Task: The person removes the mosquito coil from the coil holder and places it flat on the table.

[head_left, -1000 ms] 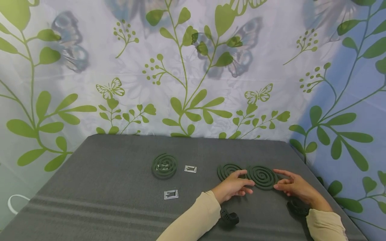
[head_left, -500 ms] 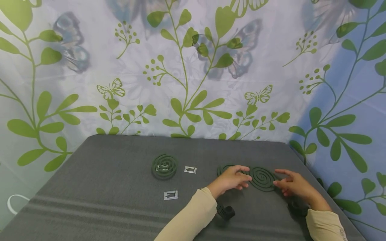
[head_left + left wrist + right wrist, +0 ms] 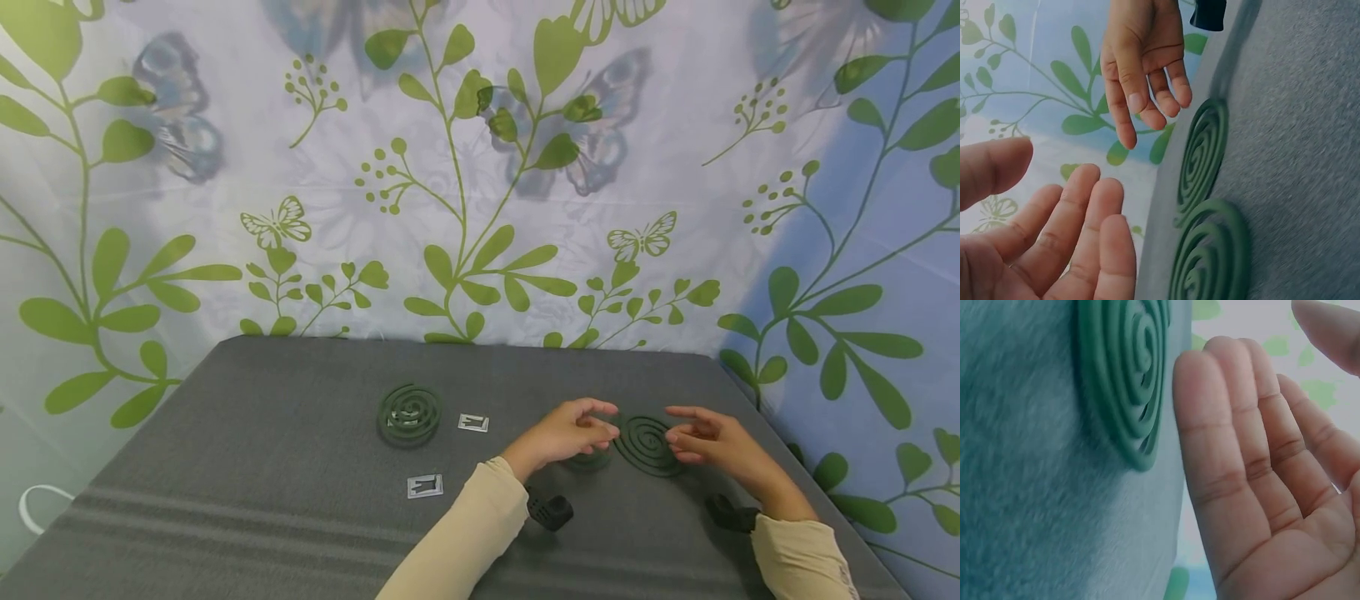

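Observation:
Two dark green mosquito coils lie side by side on the grey surface to the right. The right-hand coil shows between my hands; the left-hand coil is mostly hidden beneath my left hand. In the left wrist view, that hand's fingers are spread, relaxed and hold nothing, apart from the near coil. My right hand hovers at the right coil's right side. Its palm is bare in the right wrist view, fingers loosely extended beside the coil.
Another green coil lies further left, with a small metal piece showing through it. Two flat silver metal stands lie nearby, the second stand closer to me. A patterned curtain rises behind the grey table.
My left hand has moved left and slightly up, covering more of the left coil. The right hand has shifted a little left and up. The other coil and metal stands stay put.

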The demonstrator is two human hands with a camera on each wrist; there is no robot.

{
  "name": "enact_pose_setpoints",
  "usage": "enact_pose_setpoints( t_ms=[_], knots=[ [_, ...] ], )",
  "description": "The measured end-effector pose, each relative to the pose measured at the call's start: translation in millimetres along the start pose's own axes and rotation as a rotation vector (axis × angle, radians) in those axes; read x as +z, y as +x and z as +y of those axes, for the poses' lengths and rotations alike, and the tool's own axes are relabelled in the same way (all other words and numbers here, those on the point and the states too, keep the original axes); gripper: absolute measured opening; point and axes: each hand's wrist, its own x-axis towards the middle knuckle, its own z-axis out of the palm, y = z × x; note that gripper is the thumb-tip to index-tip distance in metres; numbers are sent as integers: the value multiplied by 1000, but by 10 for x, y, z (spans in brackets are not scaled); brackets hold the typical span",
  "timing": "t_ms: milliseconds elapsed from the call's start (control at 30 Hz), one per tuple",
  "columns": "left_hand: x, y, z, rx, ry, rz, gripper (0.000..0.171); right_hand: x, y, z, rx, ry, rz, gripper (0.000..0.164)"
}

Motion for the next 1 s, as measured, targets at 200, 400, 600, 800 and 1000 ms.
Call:
enact_pose_setpoints(
  t_ms=[200, 400, 600, 800, 1000],
  knots=[
    [-106, -8, 43, 20, 60, -43, 39, 46, 18, -80, -66, -9, -12, 53],
    [-219, -40, 97, 48, 125, -83, 41, 105, 30, -148, -92, -16, 12, 55],
    [-338, -104, 176, 68, 128, -101, 43, 174, 50, -198, -161, 47, 37, 42],
    [-428, -154, 243, 127, 120, -98, 44, 280, 71, -262, -215, 111, 62, 34],
    [-495, -267, 294, 217, 154, -72, 42, 404, 91, -299, -251, 164, 94, 32]
  ],
)
